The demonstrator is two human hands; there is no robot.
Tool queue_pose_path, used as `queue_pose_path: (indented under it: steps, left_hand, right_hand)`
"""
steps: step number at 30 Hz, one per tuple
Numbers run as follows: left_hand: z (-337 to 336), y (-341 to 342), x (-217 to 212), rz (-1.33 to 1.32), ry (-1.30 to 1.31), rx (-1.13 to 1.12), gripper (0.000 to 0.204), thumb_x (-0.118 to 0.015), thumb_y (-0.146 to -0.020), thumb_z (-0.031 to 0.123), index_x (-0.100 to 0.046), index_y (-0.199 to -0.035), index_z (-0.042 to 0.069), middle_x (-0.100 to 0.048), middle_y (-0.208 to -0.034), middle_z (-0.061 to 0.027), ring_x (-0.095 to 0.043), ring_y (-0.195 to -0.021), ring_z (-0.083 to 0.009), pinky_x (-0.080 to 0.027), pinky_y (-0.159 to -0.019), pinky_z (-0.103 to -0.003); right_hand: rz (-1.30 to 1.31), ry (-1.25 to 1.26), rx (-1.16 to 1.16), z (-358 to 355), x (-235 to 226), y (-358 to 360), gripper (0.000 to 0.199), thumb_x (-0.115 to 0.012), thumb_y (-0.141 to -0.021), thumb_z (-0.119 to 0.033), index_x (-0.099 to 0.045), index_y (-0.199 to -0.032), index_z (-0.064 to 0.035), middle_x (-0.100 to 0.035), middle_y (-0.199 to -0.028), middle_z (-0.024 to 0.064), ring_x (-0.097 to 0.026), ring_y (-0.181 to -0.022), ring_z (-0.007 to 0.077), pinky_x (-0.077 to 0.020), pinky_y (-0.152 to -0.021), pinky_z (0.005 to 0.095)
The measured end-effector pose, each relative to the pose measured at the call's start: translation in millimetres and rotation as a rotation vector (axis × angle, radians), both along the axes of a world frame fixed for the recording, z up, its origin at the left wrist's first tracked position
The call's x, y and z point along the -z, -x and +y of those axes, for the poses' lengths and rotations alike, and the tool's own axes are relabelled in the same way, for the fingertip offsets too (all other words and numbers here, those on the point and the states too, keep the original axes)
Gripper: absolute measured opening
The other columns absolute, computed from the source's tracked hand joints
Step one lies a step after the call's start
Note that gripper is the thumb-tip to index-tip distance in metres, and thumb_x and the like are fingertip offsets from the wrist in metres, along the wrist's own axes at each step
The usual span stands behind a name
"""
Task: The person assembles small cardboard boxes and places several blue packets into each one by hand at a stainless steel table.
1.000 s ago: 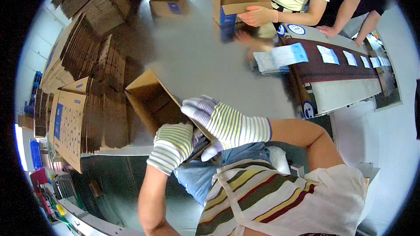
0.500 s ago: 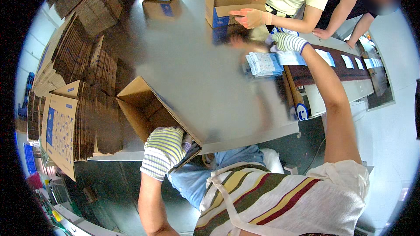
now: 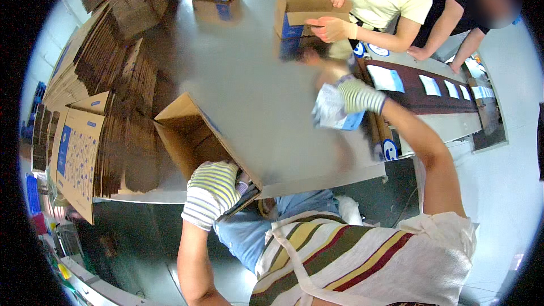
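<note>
Two hands, two jobs right now. Open cardboard box [image 3: 192, 136] lies on its side at the near edge of the tabletop [image 3: 249, 79], mouth toward the person, lower flap hanging past the edge. Left hand [image 3: 214, 190] in a striped glove has its grip clamped on that flap/front corner, forearm coming straight up from below, wrist bent over the edge.

Right hand [image 3: 358, 95], same glove, is stretched far out to the right side of the tabletop, arm nearly straight. Its grip is closed on a white-and-blue packet [image 3: 331, 110]; packet is blurred, looks lifted or just off the surface beside the dark conveyor strip [image 3: 430, 93], where more flat packets [image 3: 385, 78] lie in a row.

Judgement: step in hand is fetching contents for the box while the other hand steadies it. Next move calls for swinging the packet back across to the box mouth without losing hold of the flap.

Stacks of flat cartons [image 3: 102, 79] along the left edge. Two other people at the far right corner; one handles another box [image 3: 300, 11].
</note>
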State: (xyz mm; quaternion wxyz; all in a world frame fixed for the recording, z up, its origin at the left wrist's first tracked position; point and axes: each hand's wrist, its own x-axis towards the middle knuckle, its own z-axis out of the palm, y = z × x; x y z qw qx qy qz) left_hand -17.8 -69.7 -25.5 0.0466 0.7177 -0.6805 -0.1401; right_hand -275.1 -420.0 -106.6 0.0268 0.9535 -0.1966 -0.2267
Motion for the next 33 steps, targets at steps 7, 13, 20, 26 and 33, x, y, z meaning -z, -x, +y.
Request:
queue_pose_path:
  steps: [7, 13, 20, 26, 33]
  left_hand:
    - [-5.0, 2.8, 3.6, -0.056, -0.009, 0.047, 0.035, -0.054, -0.082, 0.035, -0.065, -0.079, 0.002, -0.064, -0.077, -0.0188, -0.062, -0.077, -0.0347, -0.048, -0.074, -0.044]
    - [-11.9, 11.4, -4.5, -0.104, -0.069, 0.051, 0.034, -0.055, -0.082, 0.035, -0.065, -0.079, 0.003, -0.064, -0.078, -0.019, -0.062, -0.076, -0.035, -0.048, -0.073, -0.044]
    - [-7.6, 12.9, 17.7, -0.053, -0.081, -0.012, 0.035, -0.051, -0.087, 0.034, -0.064, -0.078, 0.002, -0.064, -0.074, -0.019, -0.062, -0.068, -0.0353, -0.049, -0.067, -0.047]
    - [7.2, 8.8, 5.7, -0.125, -0.076, -0.017, 0.032, -0.052, -0.086, 0.033, -0.065, -0.088, 0.005, -0.065, -0.078, -0.0174, -0.064, -0.071, -0.0355, -0.05, -0.065, -0.045]
    - [4.8, -12.6, -41.3, 0.123, 0.685, -0.221, 0.014, -0.056, -0.087, 0.018, -0.062, -0.086, 0.006, -0.062, -0.068, -0.017, -0.061, -0.066, -0.0343, -0.048, -0.063, -0.042]
  right_hand:
    - [-0.21, -0.088, 0.185, 132.3, -20.9, -17.8, 0.056, -0.074, -0.066, -0.035, -0.058, -0.104, 0.0035, -0.062, -0.097, 0.024, -0.062, -0.092, 0.0324, -0.0493, -0.082, 0.042]
    - [-1.179, -0.671, -0.233, 141.0, -68.0, -87.1, 0.045, -0.071, -0.075, -0.033, -0.061, -0.111, -0.0083, -0.064, -0.11, 0.0093, -0.058, -0.103, 0.0258, -0.0435, -0.094, 0.0379]
    - [-1.233, -0.696, -0.19, 207.7, -98.6, -183.1, 0.057, -0.069, -0.071, -0.041, -0.058, -0.111, -0.002, -0.06, -0.107, 0.0223, -0.056, -0.103, 0.0337, -0.0436, -0.091, 0.0415]
    - [-0.534, -0.284, -0.325, 223.1, -77.1, -215.7, 0.062, -0.055, -0.079, -0.045, -0.053, -0.119, 0.002, -0.056, -0.115, 0.0213, -0.053, -0.108, 0.0315, -0.0339, -0.101, 0.0444]
    - [-0.483, -0.21, -0.277, 202.7, -60.2, -220.3, 0.07, -0.066, -0.071, -0.046, -0.049, -0.127, -0.0082, -0.055, -0.124, 0.0132, -0.047, -0.12, 0.0285, -0.0155, -0.113, 0.0484]
